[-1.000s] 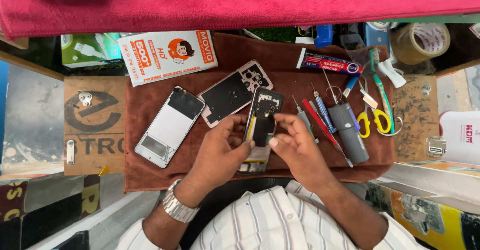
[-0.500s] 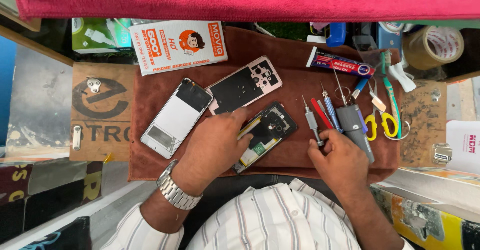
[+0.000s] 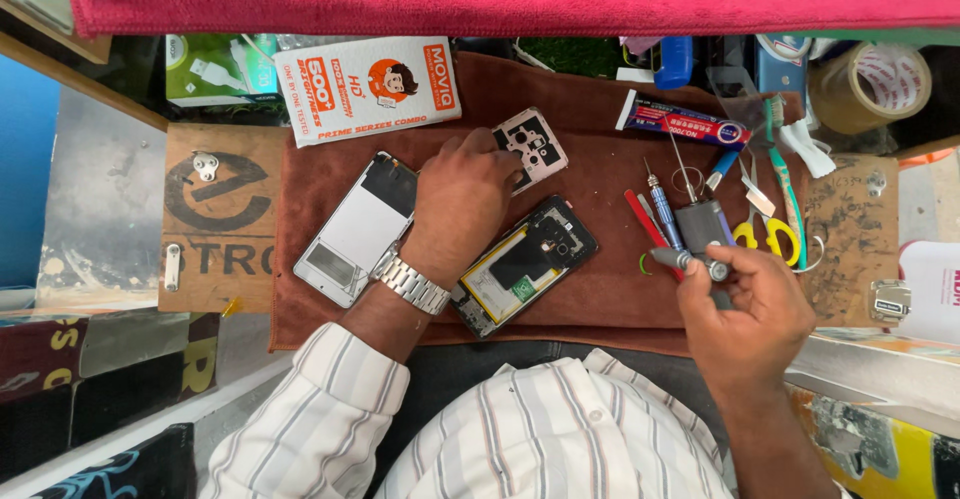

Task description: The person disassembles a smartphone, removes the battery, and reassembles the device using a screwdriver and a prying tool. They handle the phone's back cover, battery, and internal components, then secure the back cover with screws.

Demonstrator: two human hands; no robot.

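the left hand (image 3: 462,194) lies palm down on a brown cloth (image 3: 600,304), its fingers on a pale phone back cover (image 3: 535,147) with camera cutouts. just below it sits an opened phone (image 3: 525,264), its insides showing. a white phone panel (image 3: 355,229) lies to the left of the wrist. the right hand (image 3: 745,309) pinches a grey-handled screwdriver (image 3: 685,260) beside a small row of tools. yellow scissors (image 3: 770,239) and a roll of tape (image 3: 868,84) lie further right.
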